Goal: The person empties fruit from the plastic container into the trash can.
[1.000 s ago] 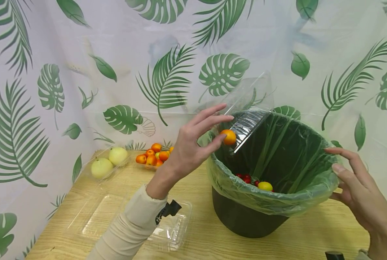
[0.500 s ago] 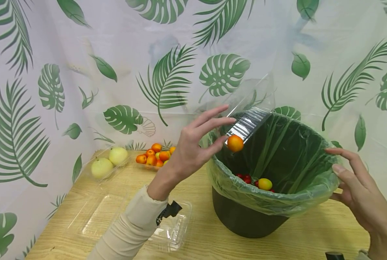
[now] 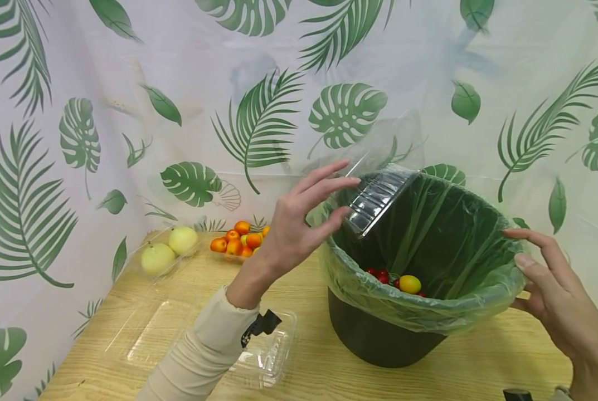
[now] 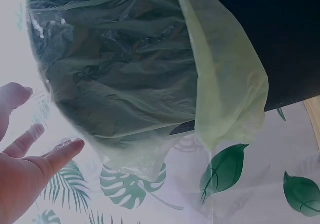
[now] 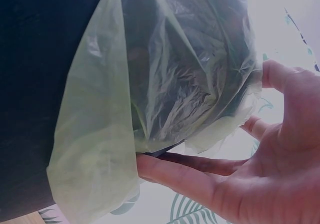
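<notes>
My left hand [image 3: 301, 220] holds a clear plastic container [image 3: 381, 192] between thumb and fingers, tilted over the left side of a black trash bin [image 3: 374, 334]. No fruit shows in the tilted container. A green bag [image 3: 419, 312] lines the bin and folds over its rim. Inside lie a yellow fruit [image 3: 409, 284] and several small red fruits [image 3: 382, 276]; the front wall hides part of them. On the bin's right side, my right hand [image 3: 554, 284] grips the bagged rim, thumb at the edge and fingers [image 5: 175, 176] against the outside.
At the back left, two pale green pears [image 3: 157, 259] sit in a clear tray. Several small orange fruits [image 3: 234, 247] lie in another container beside my left forearm. A clear open box [image 3: 273, 356] rests on the wooden table [image 3: 309, 373]. A leaf-printed curtain hangs behind.
A small orange fruit slid down the container's lower end past my left thumb, dropped off, and is out of sight. Both hands have stayed nearly in place.
</notes>
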The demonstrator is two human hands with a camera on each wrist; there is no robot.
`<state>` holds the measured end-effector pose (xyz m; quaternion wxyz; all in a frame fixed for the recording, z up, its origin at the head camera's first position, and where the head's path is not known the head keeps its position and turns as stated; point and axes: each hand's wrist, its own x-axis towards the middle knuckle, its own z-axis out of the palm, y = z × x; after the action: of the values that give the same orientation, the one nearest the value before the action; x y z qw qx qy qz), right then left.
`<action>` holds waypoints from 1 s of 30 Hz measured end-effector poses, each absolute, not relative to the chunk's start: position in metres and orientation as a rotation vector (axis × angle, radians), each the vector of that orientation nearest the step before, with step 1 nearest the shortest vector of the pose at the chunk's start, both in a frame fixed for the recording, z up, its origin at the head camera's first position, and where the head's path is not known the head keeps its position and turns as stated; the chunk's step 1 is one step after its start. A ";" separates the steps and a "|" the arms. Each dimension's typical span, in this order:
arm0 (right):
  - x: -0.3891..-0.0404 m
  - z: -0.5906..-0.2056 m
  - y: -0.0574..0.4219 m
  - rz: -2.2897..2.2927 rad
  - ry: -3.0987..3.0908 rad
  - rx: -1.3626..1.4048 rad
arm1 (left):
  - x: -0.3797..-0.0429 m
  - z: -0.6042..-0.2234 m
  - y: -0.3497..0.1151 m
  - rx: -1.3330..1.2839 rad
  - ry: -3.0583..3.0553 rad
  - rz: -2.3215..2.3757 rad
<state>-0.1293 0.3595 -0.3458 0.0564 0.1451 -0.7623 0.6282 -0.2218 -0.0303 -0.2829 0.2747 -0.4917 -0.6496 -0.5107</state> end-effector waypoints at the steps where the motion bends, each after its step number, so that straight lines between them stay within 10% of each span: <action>1: -0.129 -0.346 0.358 1.898 -2.315 0.433 | -0.221 -0.284 -0.032 -1.309 -1.747 -1.426; 30: -0.129 -0.347 0.356 1.919 -2.250 0.224 | -0.211 -0.349 -0.123 -0.412 -1.464 -2.376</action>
<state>-0.1293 0.3564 -0.3468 0.0881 0.0752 -0.7557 0.6445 -0.2114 -0.1230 -0.3492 0.1594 -0.1442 -0.5124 -0.8314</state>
